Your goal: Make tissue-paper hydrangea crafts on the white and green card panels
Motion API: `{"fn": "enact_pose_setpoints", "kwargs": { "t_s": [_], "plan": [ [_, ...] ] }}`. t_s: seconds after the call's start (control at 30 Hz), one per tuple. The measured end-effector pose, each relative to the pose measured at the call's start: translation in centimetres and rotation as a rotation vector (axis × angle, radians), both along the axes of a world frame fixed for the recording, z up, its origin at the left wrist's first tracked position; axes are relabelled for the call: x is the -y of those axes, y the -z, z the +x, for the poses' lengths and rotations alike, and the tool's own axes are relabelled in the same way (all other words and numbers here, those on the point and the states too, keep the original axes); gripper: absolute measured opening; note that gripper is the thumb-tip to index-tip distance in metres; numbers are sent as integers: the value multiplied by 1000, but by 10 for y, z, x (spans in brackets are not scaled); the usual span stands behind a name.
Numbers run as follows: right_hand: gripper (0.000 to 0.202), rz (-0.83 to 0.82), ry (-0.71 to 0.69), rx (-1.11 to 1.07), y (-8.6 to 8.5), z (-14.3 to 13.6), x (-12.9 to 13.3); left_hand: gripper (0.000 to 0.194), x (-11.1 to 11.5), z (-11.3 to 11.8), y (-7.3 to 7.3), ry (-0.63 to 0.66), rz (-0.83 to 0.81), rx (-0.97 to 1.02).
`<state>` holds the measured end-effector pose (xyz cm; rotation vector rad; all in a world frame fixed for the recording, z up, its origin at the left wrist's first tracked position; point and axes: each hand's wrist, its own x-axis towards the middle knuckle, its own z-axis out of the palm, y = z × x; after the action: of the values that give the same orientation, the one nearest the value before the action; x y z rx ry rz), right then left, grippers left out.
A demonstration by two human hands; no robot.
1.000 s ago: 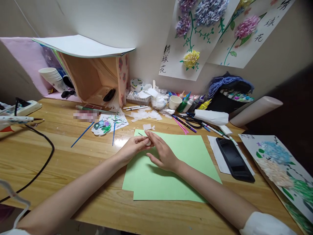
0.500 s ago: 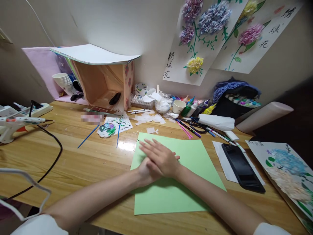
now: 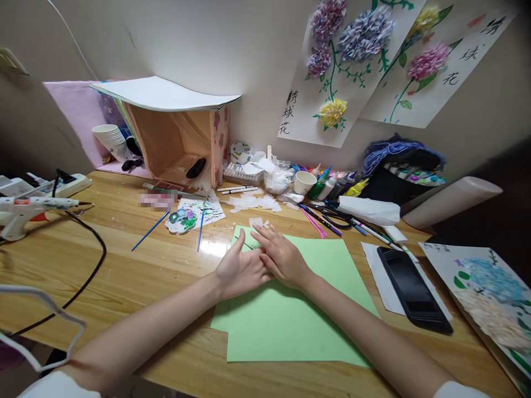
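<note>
My left hand (image 3: pixel 239 275) is turned palm up, its thumb raised and its fingers stretched out. Across those fingers lies my right hand (image 3: pixel 282 258), palm down, with its fingers extended flat. The two hands touch, and whatever may be between them is hidden. Beneath both is a light green sheet of paper (image 3: pixel 296 337), with another green edge jutting out at its lower left. A thin dark line (image 3: pixel 243 242) shows beside my left thumb and runs toward my right fingers; I cannot tell whether it is a thin stick or a mark on the paper.
A phone (image 3: pixel 415 290) on white paper and a flower picture (image 3: pixel 489 298) lie to the right. Paintbrushes (image 3: pixel 150 231), a painted palette (image 3: pixel 181 220) and a glue gun (image 3: pixel 31 207) are on the left. Behind stand a box (image 3: pixel 174 138), a paper cup (image 3: pixel 305 182) and paint bottles (image 3: pixel 321 185).
My left hand has slid back toward the left and opened out, showing its palm and thumb. My right hand has shifted slightly right. More of the dark line shows.
</note>
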<state>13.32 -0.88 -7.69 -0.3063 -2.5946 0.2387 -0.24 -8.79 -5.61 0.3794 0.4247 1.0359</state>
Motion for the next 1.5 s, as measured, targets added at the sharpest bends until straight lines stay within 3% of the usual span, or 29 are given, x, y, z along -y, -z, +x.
{"fn": "enact_pose_setpoints", "kwargs": {
  "t_s": [0.07, 0.17, 0.3, 0.53, 0.67, 0.77, 0.87, 0.97, 1.07, 1.17, 1.5],
  "plan": [
    [51, 8, 1, -6, 0, 2, -1, 74, 0, -8, -6, -43, 15, 41],
    [57, 102, -132, 41, 0, -2, 11, 74, -1, -18, -10, -141, 9, 78],
    [53, 168, -300, 68, 0, -8, 20, 76, -1, -18, -5, -79, -32, 107],
    [46, 8, -164, -171, 10, 3, -1, 76, -3, -25, -12, -94, 62, 7],
    [30, -169, 33, -396, 13, 4, -9, 65, -11, -43, -11, -204, 70, -291],
    [16, -345, 203, -411, 14, -3, -22, 48, -19, -56, -3, -383, 77, -711],
    [16, -439, 241, -359, 14, -9, -33, 39, -23, -65, 9, -476, 193, -1120],
    [17, -503, 239, -305, 10, -7, -32, 28, -24, -70, 21, -398, 380, -1417],
    [17, -577, 92, -145, 3, 4, -20, 20, -25, -74, 26, -217, 510, -1553],
    [19, -563, -45, -46, -1, 16, -10, 19, -27, -78, 28, -163, 520, -1545],
    [40, -248, -106, 106, 8, 20, -4, 18, -30, -79, 27, -125, 531, -1536]
  ]
}}
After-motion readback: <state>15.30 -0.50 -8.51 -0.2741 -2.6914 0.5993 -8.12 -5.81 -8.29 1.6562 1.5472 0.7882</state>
